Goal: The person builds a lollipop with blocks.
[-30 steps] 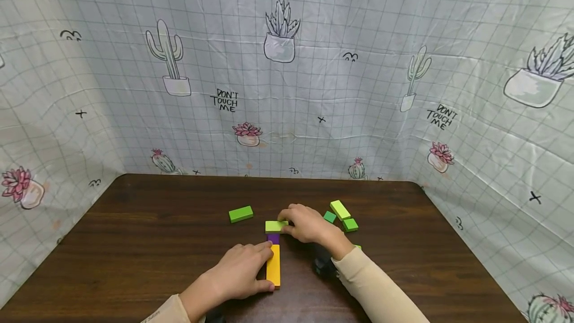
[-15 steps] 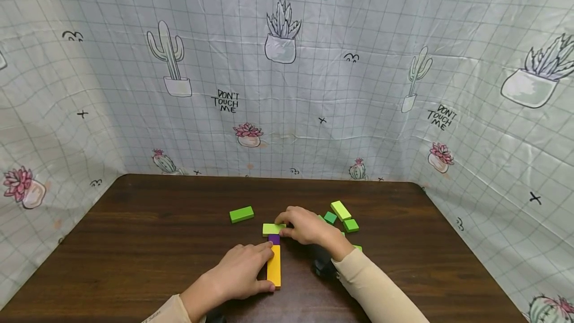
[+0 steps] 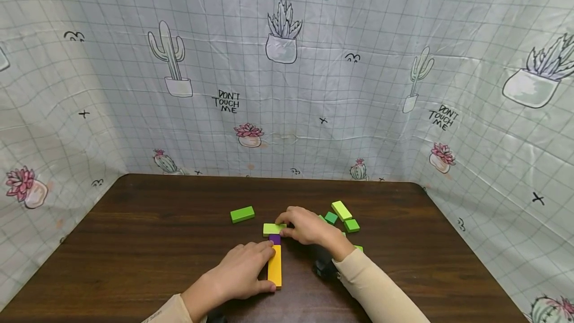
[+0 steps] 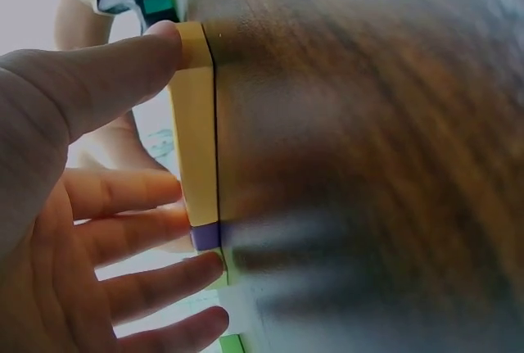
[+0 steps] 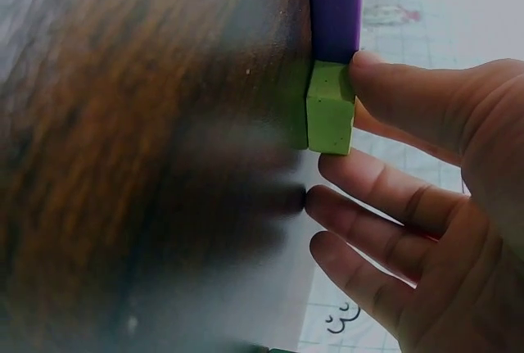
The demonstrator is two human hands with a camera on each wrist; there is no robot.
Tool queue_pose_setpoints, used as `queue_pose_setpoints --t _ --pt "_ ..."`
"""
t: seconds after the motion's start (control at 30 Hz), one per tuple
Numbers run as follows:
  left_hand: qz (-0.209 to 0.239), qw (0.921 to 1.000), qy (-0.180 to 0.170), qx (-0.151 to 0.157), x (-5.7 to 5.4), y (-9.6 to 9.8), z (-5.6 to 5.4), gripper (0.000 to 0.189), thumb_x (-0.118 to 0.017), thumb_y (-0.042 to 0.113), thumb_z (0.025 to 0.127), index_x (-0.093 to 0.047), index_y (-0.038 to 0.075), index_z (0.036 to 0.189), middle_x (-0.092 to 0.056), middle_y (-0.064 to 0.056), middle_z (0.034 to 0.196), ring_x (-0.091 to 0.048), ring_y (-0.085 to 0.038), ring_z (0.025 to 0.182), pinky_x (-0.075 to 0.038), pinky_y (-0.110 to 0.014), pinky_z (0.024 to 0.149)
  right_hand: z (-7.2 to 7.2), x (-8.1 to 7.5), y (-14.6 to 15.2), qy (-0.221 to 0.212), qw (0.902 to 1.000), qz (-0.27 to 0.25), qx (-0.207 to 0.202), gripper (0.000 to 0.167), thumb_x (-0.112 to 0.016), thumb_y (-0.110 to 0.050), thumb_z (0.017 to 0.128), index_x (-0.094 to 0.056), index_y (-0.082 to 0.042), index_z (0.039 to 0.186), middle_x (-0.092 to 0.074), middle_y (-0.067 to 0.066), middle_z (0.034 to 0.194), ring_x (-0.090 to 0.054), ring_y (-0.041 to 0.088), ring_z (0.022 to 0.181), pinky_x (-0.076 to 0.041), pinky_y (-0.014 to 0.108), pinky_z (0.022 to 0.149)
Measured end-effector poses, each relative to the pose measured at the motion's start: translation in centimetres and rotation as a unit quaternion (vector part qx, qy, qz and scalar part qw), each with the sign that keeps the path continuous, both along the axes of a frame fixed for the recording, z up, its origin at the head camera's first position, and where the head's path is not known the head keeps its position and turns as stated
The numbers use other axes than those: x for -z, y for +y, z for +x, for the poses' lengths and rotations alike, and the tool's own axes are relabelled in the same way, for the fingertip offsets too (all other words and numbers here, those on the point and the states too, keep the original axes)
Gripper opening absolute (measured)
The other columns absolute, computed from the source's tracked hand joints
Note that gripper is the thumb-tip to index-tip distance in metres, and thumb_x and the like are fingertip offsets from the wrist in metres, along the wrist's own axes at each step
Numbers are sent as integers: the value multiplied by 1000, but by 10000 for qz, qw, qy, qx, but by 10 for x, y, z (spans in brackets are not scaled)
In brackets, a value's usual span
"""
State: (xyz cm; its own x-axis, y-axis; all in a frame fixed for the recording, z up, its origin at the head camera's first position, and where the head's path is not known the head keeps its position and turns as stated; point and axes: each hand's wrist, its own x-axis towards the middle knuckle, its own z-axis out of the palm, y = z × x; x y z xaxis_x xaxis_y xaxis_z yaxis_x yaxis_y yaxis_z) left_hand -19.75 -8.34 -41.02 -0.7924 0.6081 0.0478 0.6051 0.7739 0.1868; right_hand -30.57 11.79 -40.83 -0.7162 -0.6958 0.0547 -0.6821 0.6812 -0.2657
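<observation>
An orange-yellow block (image 3: 275, 268) lies lengthwise on the table. My left hand (image 3: 237, 270) holds it, the thumb at its near end and fingers by its far end. A small purple block (image 3: 275, 239) sits in line at that far end, touching it in the right wrist view. Beyond it, a light green block (image 3: 271, 229) lies crosswise against the purple block. My right hand (image 3: 307, 226) pinches the light green block (image 5: 331, 111) by its right end, between thumb and index finger. The other right fingers are spread beside it.
A green block (image 3: 242, 214) lies alone behind and to the left. To the right are a yellow-green block (image 3: 342, 211), a dark green small block (image 3: 331, 218) and a green small block (image 3: 352, 225). More green pieces are partly hidden by the right arm. A patterned cloth (image 3: 287, 93) stands behind the table.
The light green block has shifted slightly left and nearer, against the purple block, with the right hand on it. Over the last half second hardly anything moves. The left hand stays in place.
</observation>
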Motion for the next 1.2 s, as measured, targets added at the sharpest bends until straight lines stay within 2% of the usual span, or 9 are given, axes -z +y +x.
queue_pose_setpoints --t 0.2,0.47,0.87,1.2 --pt "16 9986 -477 -208 -1 -1 -4 85 -69 61 77 -49 6 139 -41 -11 147 -45 -31 127 -40 -52 100 -1 0 0 53 10000 7 -37 24 -66 -25 92 -69 -18 115 -59 -6 99 -52 7 83 -46 25 72" --pt "60 9968 -786 -131 -6 -2 -8 93 -70 62 75 -41 7 145 -36 -9 151 -40 -31 132 -37 -55 101 0 0 0 -54 10000 14 23 25 -66 -26 91 -68 -18 115 -58 -6 97 -52 7 82 -46 24 71" --pt "-11 9973 -736 14 -5 -4 -7 84 -67 63 78 -46 16 143 -34 -9 152 -39 -31 134 -37 -54 101 0 1 2 -130 9999 -29 -40 25 -66 -25 91 -68 -17 115 -58 -6 97 -54 8 85 -48 26 73" --pt "23 9971 -757 -4 -6 -4 -7 83 -67 63 77 -47 16 142 -35 -8 151 -39 -31 133 -36 -55 101 0 1 2 -98 9999 -33 -57 24 -67 -24 91 -68 -17 114 -58 -6 96 -54 8 84 -48 26 73"
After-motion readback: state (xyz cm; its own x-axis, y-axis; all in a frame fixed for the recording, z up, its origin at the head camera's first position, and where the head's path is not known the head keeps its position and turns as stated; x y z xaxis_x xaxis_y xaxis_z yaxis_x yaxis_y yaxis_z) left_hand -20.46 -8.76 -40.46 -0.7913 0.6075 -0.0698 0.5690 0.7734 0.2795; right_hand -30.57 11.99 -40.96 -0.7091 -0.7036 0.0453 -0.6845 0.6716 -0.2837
